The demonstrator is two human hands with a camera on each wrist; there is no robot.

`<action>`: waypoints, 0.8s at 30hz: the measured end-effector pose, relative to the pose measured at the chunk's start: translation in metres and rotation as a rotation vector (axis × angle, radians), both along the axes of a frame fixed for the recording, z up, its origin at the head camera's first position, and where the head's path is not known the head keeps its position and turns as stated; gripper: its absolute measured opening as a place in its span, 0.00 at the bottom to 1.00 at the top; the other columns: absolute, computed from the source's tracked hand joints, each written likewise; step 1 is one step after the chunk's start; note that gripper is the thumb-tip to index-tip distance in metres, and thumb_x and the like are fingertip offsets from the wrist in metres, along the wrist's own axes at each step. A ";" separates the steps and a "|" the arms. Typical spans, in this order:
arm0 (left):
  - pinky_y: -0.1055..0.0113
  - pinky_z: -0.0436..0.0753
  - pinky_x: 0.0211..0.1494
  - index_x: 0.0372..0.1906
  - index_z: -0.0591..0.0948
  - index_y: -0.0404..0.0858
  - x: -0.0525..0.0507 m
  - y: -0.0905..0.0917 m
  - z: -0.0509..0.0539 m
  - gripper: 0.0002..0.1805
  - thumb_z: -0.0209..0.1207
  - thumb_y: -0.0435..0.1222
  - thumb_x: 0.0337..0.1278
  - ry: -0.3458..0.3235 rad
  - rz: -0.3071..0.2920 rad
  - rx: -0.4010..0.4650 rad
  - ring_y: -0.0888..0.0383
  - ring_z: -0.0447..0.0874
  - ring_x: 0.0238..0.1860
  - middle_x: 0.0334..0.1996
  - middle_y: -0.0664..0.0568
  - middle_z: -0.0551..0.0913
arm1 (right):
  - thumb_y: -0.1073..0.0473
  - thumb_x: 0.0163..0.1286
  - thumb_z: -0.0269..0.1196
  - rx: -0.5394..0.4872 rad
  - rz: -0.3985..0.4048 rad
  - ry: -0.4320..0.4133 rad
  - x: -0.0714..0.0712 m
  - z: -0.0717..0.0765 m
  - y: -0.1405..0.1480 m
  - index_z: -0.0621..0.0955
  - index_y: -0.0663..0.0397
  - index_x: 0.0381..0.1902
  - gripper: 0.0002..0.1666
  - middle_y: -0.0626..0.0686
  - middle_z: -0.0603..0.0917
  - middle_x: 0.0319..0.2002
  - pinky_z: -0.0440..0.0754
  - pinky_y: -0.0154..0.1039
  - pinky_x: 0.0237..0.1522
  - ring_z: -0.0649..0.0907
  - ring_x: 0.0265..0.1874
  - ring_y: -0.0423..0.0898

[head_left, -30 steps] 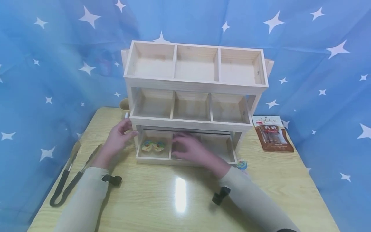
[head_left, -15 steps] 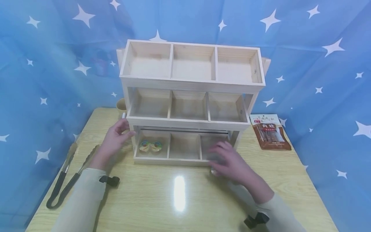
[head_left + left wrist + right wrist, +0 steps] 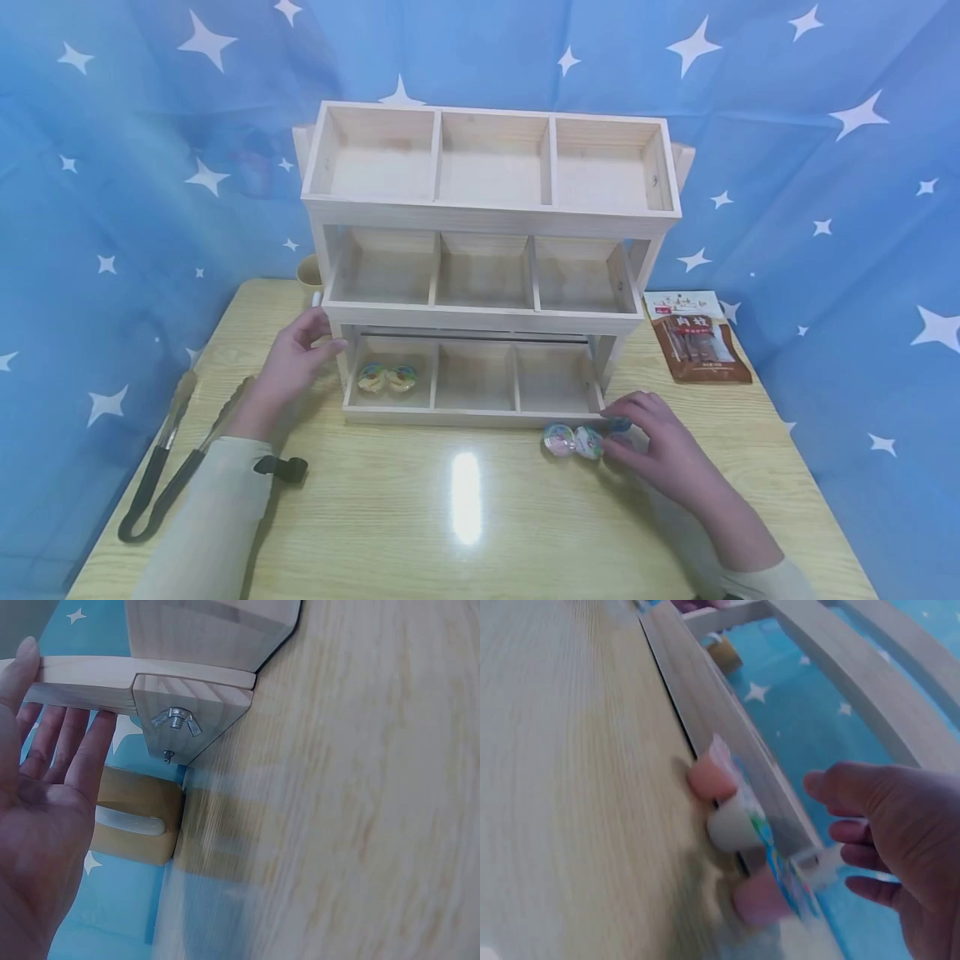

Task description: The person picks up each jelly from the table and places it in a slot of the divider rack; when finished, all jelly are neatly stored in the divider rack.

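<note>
A three-tier wooden rack [image 3: 480,317] stands on the table. My left hand [image 3: 296,354] holds its left side frame, thumb on one face and fingers on the other in the left wrist view. Two yellowish jelly cups [image 3: 386,379] sit in the bottom tier's left compartment. Before the rack's right front corner my right hand [image 3: 660,454] hovers, fingers loosely bent, apart from the cups in the right wrist view. That view shows an orange jelly cup [image 3: 712,776], a white jelly cup [image 3: 735,825] and a pink jelly cup [image 3: 761,896] in a row; the hand partly covers them from the head.
Black-handled tongs [image 3: 180,467] lie spread at the left. A tan cup [image 3: 308,273] with a pale handle stands behind the rack's left side. At the right lies a brown snack packet [image 3: 697,342]. A blue star-patterned curtain [image 3: 787,192] surrounds the table.
My right hand has moved from the bottom middle compartment rightward and out, past the right compartment, to the jelly cups before the rack. My left hand stays at the frame.
</note>
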State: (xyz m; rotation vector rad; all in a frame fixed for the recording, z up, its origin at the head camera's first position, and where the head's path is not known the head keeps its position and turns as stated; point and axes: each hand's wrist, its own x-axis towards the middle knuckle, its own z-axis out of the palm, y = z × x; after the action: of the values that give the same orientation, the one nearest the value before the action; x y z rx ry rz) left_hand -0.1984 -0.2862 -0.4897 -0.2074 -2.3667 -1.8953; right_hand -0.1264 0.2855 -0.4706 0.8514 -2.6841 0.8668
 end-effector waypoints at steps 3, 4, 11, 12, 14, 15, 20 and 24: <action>0.67 0.89 0.58 0.74 0.79 0.41 0.000 -0.001 0.000 0.27 0.68 0.28 0.75 0.012 -0.001 -0.001 0.55 0.84 0.60 0.59 0.48 0.87 | 0.66 0.58 0.84 0.014 -0.025 -0.010 0.006 -0.005 0.010 0.89 0.49 0.51 0.24 0.45 0.86 0.49 0.77 0.29 0.59 0.79 0.53 0.43; 0.67 0.89 0.58 0.73 0.79 0.41 0.000 -0.001 0.000 0.27 0.68 0.28 0.75 0.016 -0.001 -0.002 0.56 0.84 0.60 0.59 0.47 0.87 | 0.66 0.57 0.85 0.018 -0.031 -0.012 0.007 -0.006 0.013 0.89 0.49 0.51 0.24 0.45 0.86 0.49 0.76 0.28 0.59 0.79 0.53 0.42; 0.69 0.88 0.58 0.73 0.78 0.37 -0.002 -0.001 -0.001 0.26 0.67 0.26 0.75 0.037 -0.006 -0.012 0.57 0.85 0.59 0.60 0.39 0.86 | 0.66 0.53 0.86 0.034 -0.061 -0.029 0.013 -0.013 0.025 0.88 0.49 0.52 0.28 0.44 0.84 0.49 0.73 0.23 0.62 0.78 0.55 0.42; 0.70 0.88 0.58 0.74 0.78 0.37 -0.002 -0.001 -0.001 0.27 0.67 0.26 0.75 0.039 -0.007 -0.013 0.57 0.85 0.59 0.61 0.38 0.86 | 0.66 0.52 0.87 0.037 -0.065 -0.030 0.014 -0.014 0.025 0.88 0.49 0.52 0.29 0.44 0.84 0.49 0.73 0.22 0.62 0.78 0.55 0.42; 0.70 0.88 0.58 0.74 0.78 0.36 -0.002 -0.002 -0.002 0.27 0.67 0.26 0.75 0.042 -0.009 -0.016 0.57 0.85 0.59 0.61 0.39 0.86 | 0.66 0.51 0.87 0.046 -0.071 -0.029 0.015 -0.016 0.026 0.88 0.49 0.52 0.30 0.44 0.84 0.49 0.73 0.22 0.62 0.78 0.55 0.42; 0.70 0.88 0.58 0.73 0.78 0.36 -0.002 -0.002 -0.002 0.27 0.67 0.26 0.75 0.043 -0.008 -0.018 0.57 0.85 0.59 0.61 0.40 0.86 | 0.65 0.51 0.88 0.047 -0.072 -0.028 0.015 -0.017 0.026 0.88 0.49 0.52 0.31 0.44 0.84 0.49 0.73 0.22 0.62 0.78 0.54 0.43; 0.69 0.89 0.58 0.73 0.79 0.38 -0.001 -0.002 -0.002 0.26 0.68 0.27 0.74 0.039 -0.006 -0.024 0.57 0.85 0.59 0.59 0.45 0.87 | 0.65 0.49 0.89 0.038 -0.064 -0.008 0.016 -0.021 0.026 0.88 0.49 0.50 0.31 0.44 0.84 0.48 0.73 0.23 0.61 0.79 0.53 0.45; 0.69 0.88 0.58 0.73 0.79 0.39 -0.001 -0.003 -0.003 0.26 0.68 0.27 0.75 0.038 -0.006 -0.031 0.57 0.85 0.59 0.59 0.43 0.87 | 0.65 0.48 0.89 0.037 -0.055 0.012 0.016 -0.023 0.026 0.88 0.48 0.50 0.31 0.43 0.84 0.48 0.74 0.23 0.61 0.80 0.51 0.46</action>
State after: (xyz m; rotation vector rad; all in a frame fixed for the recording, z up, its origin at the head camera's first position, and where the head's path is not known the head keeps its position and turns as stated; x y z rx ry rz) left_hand -0.1993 -0.2888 -0.4924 -0.2516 -2.3748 -1.8411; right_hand -0.1102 0.3118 -0.4938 0.7836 -2.7077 0.8004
